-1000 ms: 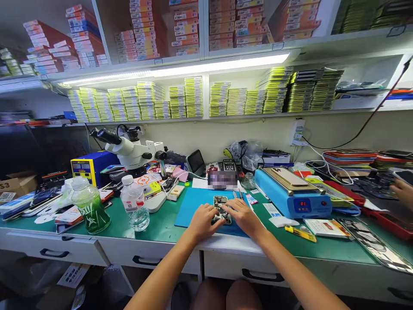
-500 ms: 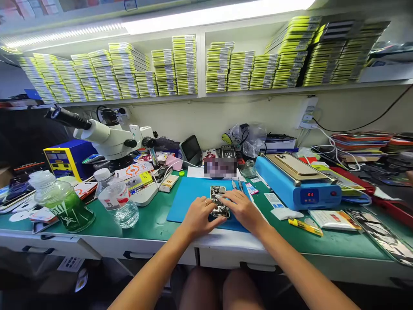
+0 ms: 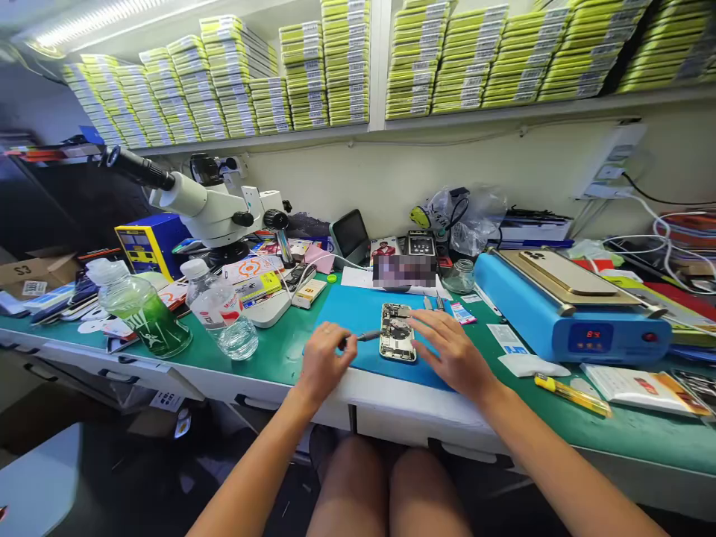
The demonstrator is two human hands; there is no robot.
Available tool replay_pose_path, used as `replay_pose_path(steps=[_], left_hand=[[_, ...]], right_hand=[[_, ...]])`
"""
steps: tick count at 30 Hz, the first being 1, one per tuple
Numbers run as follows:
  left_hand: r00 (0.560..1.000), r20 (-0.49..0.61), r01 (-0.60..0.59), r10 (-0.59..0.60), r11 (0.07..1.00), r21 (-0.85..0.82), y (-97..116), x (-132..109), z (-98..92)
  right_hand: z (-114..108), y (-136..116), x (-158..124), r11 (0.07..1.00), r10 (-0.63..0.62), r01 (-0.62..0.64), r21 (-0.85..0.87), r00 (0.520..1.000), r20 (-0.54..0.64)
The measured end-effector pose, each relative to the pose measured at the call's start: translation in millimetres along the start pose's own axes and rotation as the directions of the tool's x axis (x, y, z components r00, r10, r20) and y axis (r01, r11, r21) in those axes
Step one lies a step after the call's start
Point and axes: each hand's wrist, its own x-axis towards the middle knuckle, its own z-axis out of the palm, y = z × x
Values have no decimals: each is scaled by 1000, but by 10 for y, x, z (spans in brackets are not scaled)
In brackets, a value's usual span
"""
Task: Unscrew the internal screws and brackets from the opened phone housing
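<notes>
An opened phone point(image 3: 397, 333) with its inner parts showing lies on a blue mat point(image 3: 358, 306). My left hand point(image 3: 326, 356), left of the phone, is closed on a thin dark tool point(image 3: 368, 336), whose tip points right toward the phone's left edge. Spread over the phone's upper right side is my right hand point(image 3: 452, 348); its fingers are apart, and the fingertips are close to the phone's edge. Whether they touch it is hard to tell. Beyond the phone, small tools point(image 3: 439, 303) lie at the mat's upper edge.
Two bottles, one green point(image 3: 151, 317) and one clear point(image 3: 224, 317), stand left of the mat. Behind them is a microscope point(image 3: 195, 205). A blue heating device point(image 3: 570, 313) holding a gold phone point(image 3: 570, 273) stands right. A yellow-handled tool point(image 3: 570, 394) lies near the front.
My left hand has moved left off the phone and now holds the dark tool. My right hand has opened and shifted right, uncovering more of the phone. The view has also shifted.
</notes>
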Motion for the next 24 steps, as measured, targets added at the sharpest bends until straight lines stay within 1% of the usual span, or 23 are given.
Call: replay_pose_path(steps=[2,4,6,9,11,12,14,17,22,24], left_hand=[[989,-55,136,-135,991,10,-107,-58,-135],[966,-85,245,-243,970,11,-165,-48,-214],[939,-87,333,-331,943,5,-166,17,-230],[894,-58,444,-444,896,-6,-93,144,-203],[865,-30,501,-501,866,-7,-35,201,-192],[853,-16,522,-522,853,-4,-10,215,-191],[837,13,547,-547,837,12,26,213,-192],[825,65,560,-561,828,45,52,181,-177],[834,179,515,-522,853,86,19,199,-133],[837,204,503,-507,861,78,-13,215,-130]], right_hand=[[-39,109,-8,997,82,-82,9,996,-21],[-69,301,45,988,154,-154,16,988,7],[-94,563,147,980,194,-198,23,975,106],[-117,960,298,969,236,-245,11,942,238],[-113,1134,327,964,252,-265,5,921,296],[-103,1181,314,963,253,-270,7,913,321],[-71,1203,247,964,238,-264,21,898,370],[-23,1134,139,970,193,-239,53,877,439],[-31,1036,135,970,152,-228,87,844,514],[-56,1017,166,968,134,-227,110,830,541]])
